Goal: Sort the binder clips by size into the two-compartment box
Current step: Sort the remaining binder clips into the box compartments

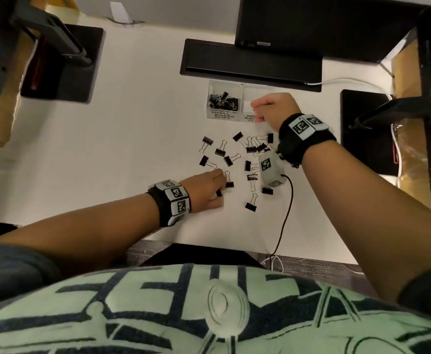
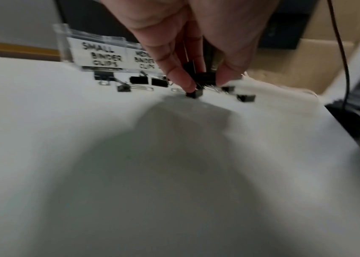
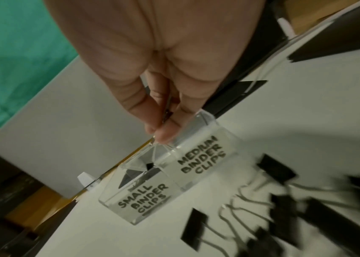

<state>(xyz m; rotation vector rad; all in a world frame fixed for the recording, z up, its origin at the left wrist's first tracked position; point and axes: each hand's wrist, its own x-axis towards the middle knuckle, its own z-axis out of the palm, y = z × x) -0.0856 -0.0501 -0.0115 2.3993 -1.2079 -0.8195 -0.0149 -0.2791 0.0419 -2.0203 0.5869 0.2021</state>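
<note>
A clear two-compartment box (image 1: 222,115) (image 2: 99,52) (image 3: 201,156) stands on the white table, labelled small at left and medium at right. Small black clips fill its left compartment (image 1: 223,99). The right compartment looks bare under my right hand (image 1: 256,111) (image 3: 161,128), which hovers over the box near the divider and pinches a mostly hidden clip (image 3: 168,112). Several loose black binder clips (image 1: 228,160) (image 3: 275,168) (image 2: 139,80) lie in front of the box. My left hand (image 1: 218,191) (image 2: 205,83) is down on the table, pinching a small black clip (image 2: 206,78); another clip (image 2: 194,94) lies at its fingertip.
A black bar (image 1: 250,62) and a monitor (image 1: 311,21) stand just behind the box. A black cable (image 1: 286,213) runs across the table from a white marker cube (image 1: 270,169) below my right wrist. A black pad (image 1: 362,129) lies at the right.
</note>
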